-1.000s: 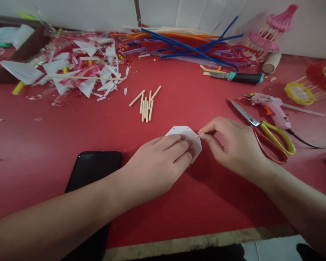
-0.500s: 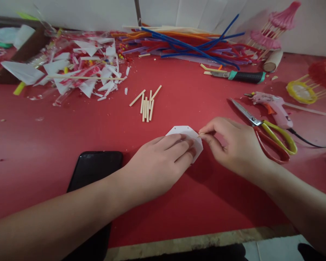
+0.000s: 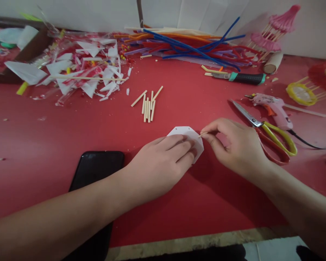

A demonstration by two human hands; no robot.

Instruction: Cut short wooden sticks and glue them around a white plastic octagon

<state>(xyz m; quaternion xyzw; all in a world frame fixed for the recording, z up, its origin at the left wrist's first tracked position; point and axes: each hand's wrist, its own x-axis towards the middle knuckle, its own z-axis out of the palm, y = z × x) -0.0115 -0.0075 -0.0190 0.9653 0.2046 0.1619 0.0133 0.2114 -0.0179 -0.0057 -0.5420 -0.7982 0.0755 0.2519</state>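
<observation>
We noted the smartphone [image 3: 101,166] partly hidden by our left forearm [image 3: 65,217], which might have nudged it. Our left hand [image 3: 160,163] covered most of the octagonal white card [image 3: 183,131] on the red tabletop [image 3: 165,224]; with its thumb hidden, we could not tell whether it pinched or only pressed, and a loose hold could have let the card twist. At the card's right edge, our right hand [image 3: 233,145] pinched a slim wooden stick [image 3: 200,136] between thumb and forefinger; forcing it there might have torn the rim.

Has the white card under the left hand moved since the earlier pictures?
No: judged against the pile of short sticks, the white card shows no clear shift.
</observation>
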